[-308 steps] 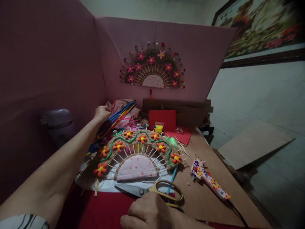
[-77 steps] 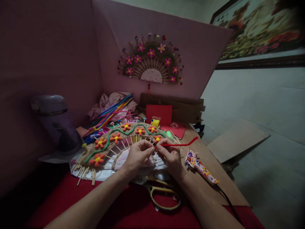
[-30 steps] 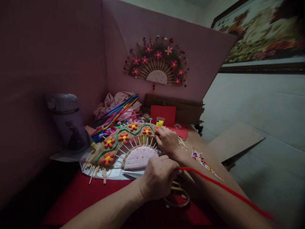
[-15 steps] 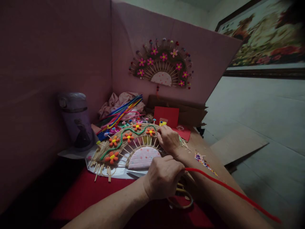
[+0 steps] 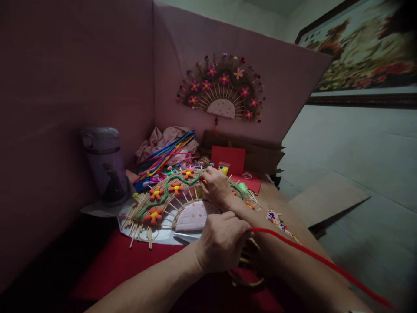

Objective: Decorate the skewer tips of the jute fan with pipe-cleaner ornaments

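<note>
A fan-shaped craft [image 5: 169,184] of sticks and twine, with orange flowers, a wavy green strip and a dotted pale half-circle, lies on the table. My left hand [image 5: 223,241] is closed on a red pipe cleaner [image 5: 312,252] that trails off to the lower right. Above it, my right hand [image 5: 216,187] touches the upper middle of the fan over the green strip, its fingers bent together; whatever lies under the fingertips is hidden. Scissors [image 5: 187,237] lie partly beneath my left hand and forearm.
A lidded purple cup [image 5: 106,167] stands at left. Behind the fan are colourful pipe cleaners [image 5: 169,152], pink cloth [image 5: 159,143] and red paper [image 5: 228,158]. A finished flowered fan [image 5: 223,89] hangs on the pink panel [image 5: 276,82]. Patterned scraps [image 5: 275,217] lie at right.
My right hand has moved left along the fan, uncovering flowers and green strip on its right side. My left hand stays almost in place with the red pipe cleaner.
</note>
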Demonstrator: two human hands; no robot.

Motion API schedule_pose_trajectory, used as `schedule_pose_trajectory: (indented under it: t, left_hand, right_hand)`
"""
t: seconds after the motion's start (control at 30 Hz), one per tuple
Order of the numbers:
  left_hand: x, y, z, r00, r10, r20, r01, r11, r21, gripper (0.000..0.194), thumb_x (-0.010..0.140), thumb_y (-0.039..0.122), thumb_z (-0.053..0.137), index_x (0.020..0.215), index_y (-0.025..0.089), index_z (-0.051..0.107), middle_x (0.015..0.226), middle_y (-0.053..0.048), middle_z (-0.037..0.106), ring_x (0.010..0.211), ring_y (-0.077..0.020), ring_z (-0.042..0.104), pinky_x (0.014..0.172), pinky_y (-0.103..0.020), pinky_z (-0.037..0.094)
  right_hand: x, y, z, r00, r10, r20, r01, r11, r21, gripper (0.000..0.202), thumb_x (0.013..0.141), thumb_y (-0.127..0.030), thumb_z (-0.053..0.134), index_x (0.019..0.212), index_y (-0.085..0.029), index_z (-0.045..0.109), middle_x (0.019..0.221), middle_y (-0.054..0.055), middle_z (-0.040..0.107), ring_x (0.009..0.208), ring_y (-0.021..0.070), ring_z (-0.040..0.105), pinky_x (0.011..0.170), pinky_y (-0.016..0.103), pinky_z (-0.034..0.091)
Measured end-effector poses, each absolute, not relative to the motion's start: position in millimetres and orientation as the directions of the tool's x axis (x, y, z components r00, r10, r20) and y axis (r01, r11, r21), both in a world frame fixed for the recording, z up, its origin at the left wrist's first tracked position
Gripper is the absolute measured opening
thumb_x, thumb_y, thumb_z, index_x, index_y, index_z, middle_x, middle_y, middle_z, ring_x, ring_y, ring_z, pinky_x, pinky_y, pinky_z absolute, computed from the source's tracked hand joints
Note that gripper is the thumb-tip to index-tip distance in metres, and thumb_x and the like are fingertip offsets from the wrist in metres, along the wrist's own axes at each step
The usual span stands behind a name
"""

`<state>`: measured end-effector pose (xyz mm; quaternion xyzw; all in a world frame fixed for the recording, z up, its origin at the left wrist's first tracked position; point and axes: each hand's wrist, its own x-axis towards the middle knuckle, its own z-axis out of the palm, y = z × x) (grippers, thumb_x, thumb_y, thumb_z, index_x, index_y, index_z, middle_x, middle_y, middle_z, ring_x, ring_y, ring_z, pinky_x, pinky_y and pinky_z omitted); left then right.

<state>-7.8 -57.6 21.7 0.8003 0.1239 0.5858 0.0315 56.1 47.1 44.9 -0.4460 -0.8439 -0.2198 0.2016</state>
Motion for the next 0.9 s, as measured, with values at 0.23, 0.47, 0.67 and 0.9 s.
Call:
schedule_pose_trajectory:
  t: [0.23,0.47,0.67,0.9]
  left_hand:
    - [-8,-57,22,0.298,0.208,0.932,0.188,-0.97,0.156,0.015,0.083,0.013,0.041,0.072,0.014,0.052,0.052,-0.002,0.053,0.048,-0.0113,0.043,0.047,-0.025,0.035]
    - [-9,-57,23,0.295,0.176,0.939,0.195,-0.973,0.121,0.015,0.08,0.012,0.041,0.072,0.014,0.053,0.051,-0.002,0.052,0.047,-0.0121,0.042,0.046,-0.026,0.033]
    - [-9,-56,23,0.302,0.189,0.934,0.207,-0.97,0.13,0.016,0.082,0.012,0.041,0.071,0.014,0.053,0.052,-0.001,0.052,0.049,-0.0117,0.043,0.046,-0.025,0.032]
    - [-9,-57,25,0.271,0.171,0.947,0.206,-0.972,0.117,0.016,0.083,0.013,0.039,0.074,0.014,0.052,0.052,0.0,0.051,0.045,-0.0109,0.04,0.045,-0.024,0.031]
  right_hand:
    - [45,54,38,-0.564,0.655,0.504,0.824,0.486,0.291,0.014,0.085,-0.018,0.046,0.084,-0.014,0.06,0.088,0.01,0.057,0.081,0.022,0.047,0.067,0.033,0.03]
    - [44,54,37,-0.602,0.633,0.487,0.797,0.505,0.33,0.015,0.084,-0.013,0.045,0.084,-0.013,0.06,0.087,0.012,0.057,0.081,0.0236,0.046,0.068,0.034,0.03]
    - [52,54,52,-0.514,0.598,0.616,0.834,0.515,0.196,0.018,0.089,-0.022,0.041,0.09,-0.013,0.057,0.091,0.011,0.055,0.086,0.0225,0.047,0.075,0.033,0.034]
    - [65,50,86,-0.206,0.42,0.884,0.728,0.669,-0.149,0.018,0.092,-0.028,0.036,0.088,-0.016,0.05,0.088,0.007,0.05,0.084,0.0177,0.05,0.075,0.029,0.041]
